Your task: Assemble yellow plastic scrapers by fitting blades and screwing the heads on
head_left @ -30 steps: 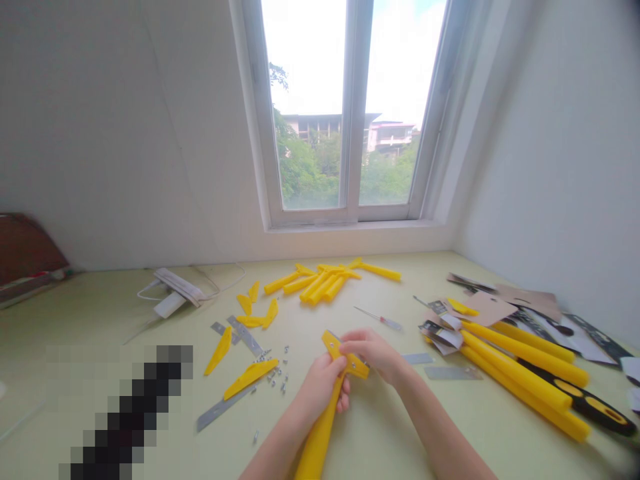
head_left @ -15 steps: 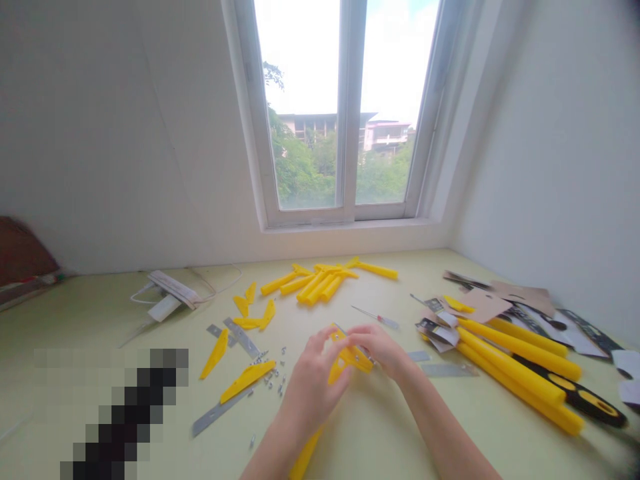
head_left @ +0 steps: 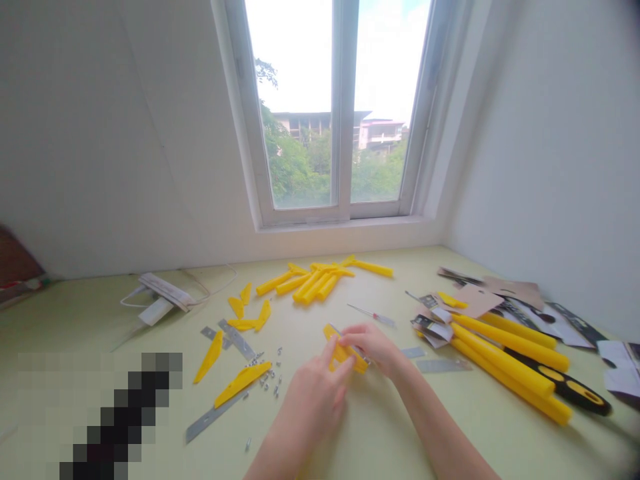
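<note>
Both my hands are on a yellow plastic scraper (head_left: 360, 364) at the front middle of the table. Its wide head shows between my fingers, with a thin grey edge along the far side. My left hand (head_left: 313, 397) closes over the head's near side, and its wrist hides most of the handle. At the far right side, my right hand (head_left: 374, 348) pinches the head's edge with curled fingertips. Left of my hands lie loose screws (head_left: 267, 385), a yellow clamp plate (head_left: 243, 385) and a grey metal blade (head_left: 213, 420).
A screwdriver (head_left: 373, 315) lies beyond my hands. Yellow-handled scrapers (head_left: 313, 283) are piled near the window. More blades (head_left: 443, 366), long yellow handles (head_left: 510, 360) and cardboard packaging (head_left: 515, 291) lie to the right. A white power strip (head_left: 165, 291) sits at the back left.
My left hand has shifted slightly lower, its fingers now lying across the scraper head, and its wrist covers more of the handle. My right hand still pinches the edge. The view has shifted slightly.
</note>
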Tool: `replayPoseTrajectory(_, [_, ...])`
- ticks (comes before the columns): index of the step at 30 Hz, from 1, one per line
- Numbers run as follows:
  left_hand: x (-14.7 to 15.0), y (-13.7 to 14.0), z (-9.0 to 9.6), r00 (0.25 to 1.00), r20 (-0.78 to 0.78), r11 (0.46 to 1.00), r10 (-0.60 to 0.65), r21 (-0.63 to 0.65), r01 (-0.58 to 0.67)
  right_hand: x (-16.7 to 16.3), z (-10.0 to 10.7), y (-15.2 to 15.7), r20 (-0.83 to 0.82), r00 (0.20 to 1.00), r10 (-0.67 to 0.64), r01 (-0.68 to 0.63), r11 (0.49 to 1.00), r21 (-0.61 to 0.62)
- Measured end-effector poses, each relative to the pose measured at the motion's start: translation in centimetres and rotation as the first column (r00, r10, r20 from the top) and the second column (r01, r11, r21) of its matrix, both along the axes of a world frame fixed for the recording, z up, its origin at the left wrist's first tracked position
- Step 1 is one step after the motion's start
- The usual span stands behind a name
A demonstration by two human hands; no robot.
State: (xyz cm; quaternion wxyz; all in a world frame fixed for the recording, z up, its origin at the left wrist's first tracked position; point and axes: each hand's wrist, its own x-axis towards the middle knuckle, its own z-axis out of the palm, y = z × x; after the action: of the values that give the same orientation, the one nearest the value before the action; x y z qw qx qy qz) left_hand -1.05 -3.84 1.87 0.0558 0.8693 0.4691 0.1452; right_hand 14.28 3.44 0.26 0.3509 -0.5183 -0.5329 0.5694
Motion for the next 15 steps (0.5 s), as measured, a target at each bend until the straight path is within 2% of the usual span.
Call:
replayPoseTrajectory(7, [0.6,-0.2,-0.1,0.998,-0.011,0.998,0.068,-0.002,-0.068,-0.1,0.4,-0.2,0.012,1.0,-0.015,0.015,1.0,0.005])
replayPoseTrajectory(15, [0.8,0.0,-1.0,0.992,0.09,0.995,0.09,-0.046,-0.086,0.1,0.2,-0.1,0.013,0.999,-0.044,0.044,0.999,0.012])
